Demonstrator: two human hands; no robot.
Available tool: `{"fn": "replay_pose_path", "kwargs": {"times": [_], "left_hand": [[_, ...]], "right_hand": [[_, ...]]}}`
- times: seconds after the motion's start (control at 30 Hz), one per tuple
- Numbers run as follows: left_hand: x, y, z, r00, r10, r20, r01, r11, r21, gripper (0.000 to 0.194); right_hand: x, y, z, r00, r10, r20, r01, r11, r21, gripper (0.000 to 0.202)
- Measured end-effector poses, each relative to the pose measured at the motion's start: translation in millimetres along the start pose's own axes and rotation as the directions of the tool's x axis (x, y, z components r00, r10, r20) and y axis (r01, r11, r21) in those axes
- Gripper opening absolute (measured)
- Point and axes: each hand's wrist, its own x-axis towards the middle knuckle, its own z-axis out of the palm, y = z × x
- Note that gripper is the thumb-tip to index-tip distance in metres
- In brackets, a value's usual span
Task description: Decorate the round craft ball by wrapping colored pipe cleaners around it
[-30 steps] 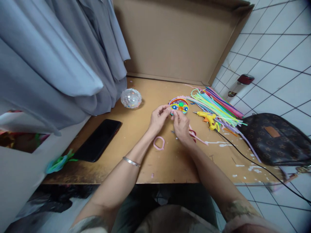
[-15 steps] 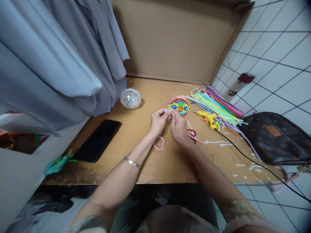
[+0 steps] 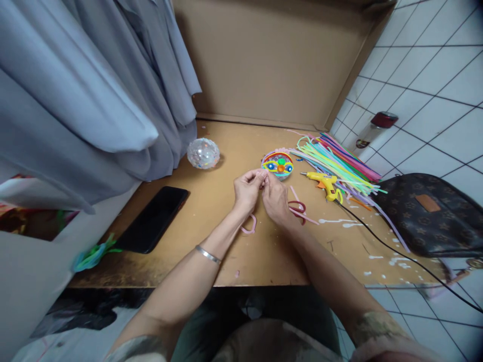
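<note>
My left hand (image 3: 247, 188) and my right hand (image 3: 275, 196) meet over the middle of the table, fingertips pinched together. Whatever small thing they hold is hidden by the fingers; only a hint of pale pink shows there. Just beyond the fingertips sits a round ornament (image 3: 281, 169) decorated with colourful coiled pieces like a face. A pink pipe cleaner loop (image 3: 249, 230) lies by my left wrist, partly covered by the forearm. Beside my right wrist are dark red scissors handles (image 3: 302, 215), with a pink pipe cleaner (image 3: 310, 218) lying across them.
A yellow glue gun (image 3: 324, 182) with a black cord lies to the right, before a bundle of coloured pipe cleaners (image 3: 339, 163). A brown bag (image 3: 433, 216) rests at the right edge. On the left are a clear bowl-like ball (image 3: 203, 153), a black phone (image 3: 154, 218) and a grey curtain (image 3: 151, 90).
Both hands stay pinched together, with my right hand shifted slightly left. My left forearm covers more of the pink loop. The view has moved very slightly.
</note>
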Motion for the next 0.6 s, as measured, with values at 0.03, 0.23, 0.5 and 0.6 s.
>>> {"fn": "replay_pose_path", "kwargs": {"times": [0.03, 0.23, 0.5, 0.6], "left_hand": [[-0.6, -0.4, 0.2, 1.0, 0.003, -0.007, -0.003, 1.0, -0.002, 0.036], [-3.5, -2.6, 0.9, 0.999, 0.004, -0.039, -0.004, 1.0, -0.005, 0.029], [-4.0, -4.2, 3.2, 0.994, -0.039, -0.099, 0.036, 0.999, -0.03, 0.022], [-4.1, -4.8, 3.7, 0.992, -0.057, -0.116, 0.051, 0.997, -0.056, 0.021]], "right_hand": [[-0.2, -0.8, 0.1, 1.0, 0.007, 0.001, -0.007, 1.0, -0.007, 0.038], [-1.1, -2.0, 1.6, 1.0, 0.011, 0.005, -0.011, 1.0, 0.008, 0.036], [-1.8, -1.9, 3.4, 1.0, 0.015, 0.014, -0.015, 1.0, -0.01, 0.035], [-1.3, -3.5, 3.4, 0.999, 0.012, 0.036, -0.011, 1.0, -0.026, 0.034]]}}
